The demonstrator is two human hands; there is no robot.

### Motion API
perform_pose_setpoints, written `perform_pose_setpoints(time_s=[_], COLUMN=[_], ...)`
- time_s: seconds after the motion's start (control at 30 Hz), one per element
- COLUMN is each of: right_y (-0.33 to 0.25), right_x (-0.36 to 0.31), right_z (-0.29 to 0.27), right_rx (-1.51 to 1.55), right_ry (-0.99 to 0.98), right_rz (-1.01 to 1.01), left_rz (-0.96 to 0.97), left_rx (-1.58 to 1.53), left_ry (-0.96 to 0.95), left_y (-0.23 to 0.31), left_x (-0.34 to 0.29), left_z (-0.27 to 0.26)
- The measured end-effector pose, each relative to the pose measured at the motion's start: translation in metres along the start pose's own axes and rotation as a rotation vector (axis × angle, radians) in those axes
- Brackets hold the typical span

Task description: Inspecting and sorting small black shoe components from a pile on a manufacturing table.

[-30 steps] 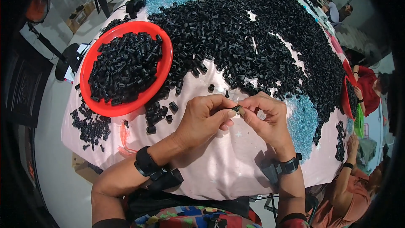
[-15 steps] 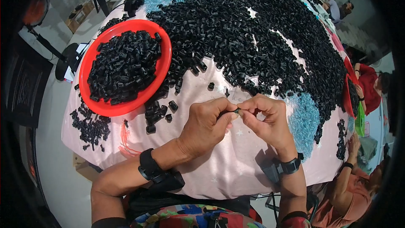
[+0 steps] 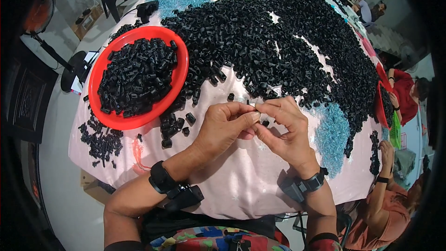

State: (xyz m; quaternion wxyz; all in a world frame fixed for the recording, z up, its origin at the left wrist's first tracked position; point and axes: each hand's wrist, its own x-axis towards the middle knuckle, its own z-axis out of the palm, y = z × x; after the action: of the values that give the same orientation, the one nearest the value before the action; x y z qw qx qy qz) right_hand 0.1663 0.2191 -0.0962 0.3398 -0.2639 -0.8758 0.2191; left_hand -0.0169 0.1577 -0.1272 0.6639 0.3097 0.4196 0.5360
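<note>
My left hand point(image 3: 225, 125) and my right hand point(image 3: 285, 130) meet at the fingertips over the pink cloth, thumbs and forefingers pinched together. What sits between them is small and mostly hidden by the fingers. A small black plastic piece point(image 3: 265, 123) shows in the gap between my right thumb and forefinger; whether it is held or lies on the cloth, I cannot tell. Just beyond my hands, a short black piece point(image 3: 231, 96) and a thin black one point(image 3: 247, 102) lie near the big heap of black plastic fittings point(image 3: 260, 51).
At left, a red basin point(image 3: 185, 72) holds many black fittings. Small black pins point(image 3: 102, 142) lie below it, beside an orange-pink string point(image 3: 138, 155). Clear bluish pieces point(image 3: 332, 139) are piled at right. Co-workers sit along the right edge, one in a red top point(image 3: 405, 95).
Both hands have shifted slightly left and upward, still pinched together. The black piece seen between the fingertips before is now mostly covered, and a black piece shows within the right hand's gap.
</note>
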Motion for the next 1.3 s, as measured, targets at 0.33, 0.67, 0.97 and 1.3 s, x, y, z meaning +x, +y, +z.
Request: perform_pose_setpoints(time_s=[0.33, 0.67, 0.97, 1.3], right_y=[0.007, 0.011, 0.013, 0.016], right_x=[-0.004, -0.003, -0.006, -0.002], right_z=[0.01, 0.003, 0.004, 0.003], right_rx=[0.085, -0.007, 0.026, 0.026], right_ry=[0.03, 0.027, -0.048, 0.029], right_rz=[-0.029, -0.089, -0.076, -0.123], left_rz=[-0.09, -0.205, -0.15, -0.16], left_rx=[-0.008, -0.196, -0.011, -0.137], left_ry=[-0.088, -0.142, -0.241, -0.194], left_y=[0.006, 0.01, 0.003, 0.008], left_x=[-0.003, -0.009, -0.007, -0.007], left_z=[0.003, 0.005, -0.007, 0.003])
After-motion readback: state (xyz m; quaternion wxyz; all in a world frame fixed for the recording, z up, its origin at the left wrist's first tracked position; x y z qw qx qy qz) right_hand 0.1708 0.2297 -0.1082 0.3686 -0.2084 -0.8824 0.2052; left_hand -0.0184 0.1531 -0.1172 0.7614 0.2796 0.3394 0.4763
